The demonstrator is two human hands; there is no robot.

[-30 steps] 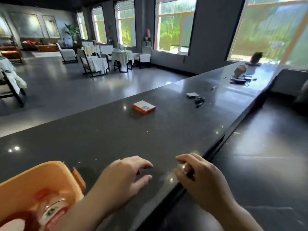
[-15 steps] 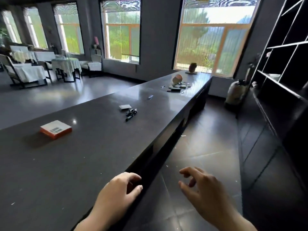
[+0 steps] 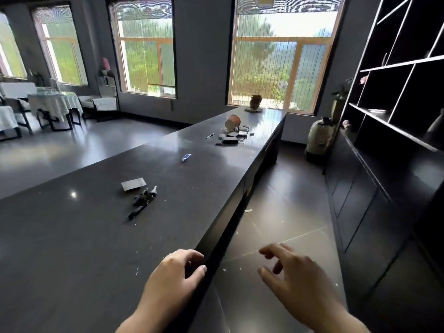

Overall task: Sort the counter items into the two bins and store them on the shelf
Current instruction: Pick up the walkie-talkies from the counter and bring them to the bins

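Sorting looks unfinished: a grey flat card [image 3: 133,184], black key bunch [image 3: 143,201] and small blue tube [image 3: 186,157] lie on the dark stone counter [image 3: 72,236], far clutter beyond; no bins visible. The left hand [image 3: 176,276] and right hand [image 3: 292,272] hang loosely curled, holding nothing.

Long dark tabletop [image 3: 72,236], glossy, runs toward the far window. Landmark: grey card [image 3: 133,184], lying flat. Just beside it, nearer the camera: black key bunch [image 3: 143,200]. Beyond the card: small blue tube [image 3: 186,157]. Further beyond: pen [image 3: 210,135], tipped orange cup [image 3: 232,122] among small dark devices [image 3: 230,140]. At the far end: brown vase [image 3: 255,101].
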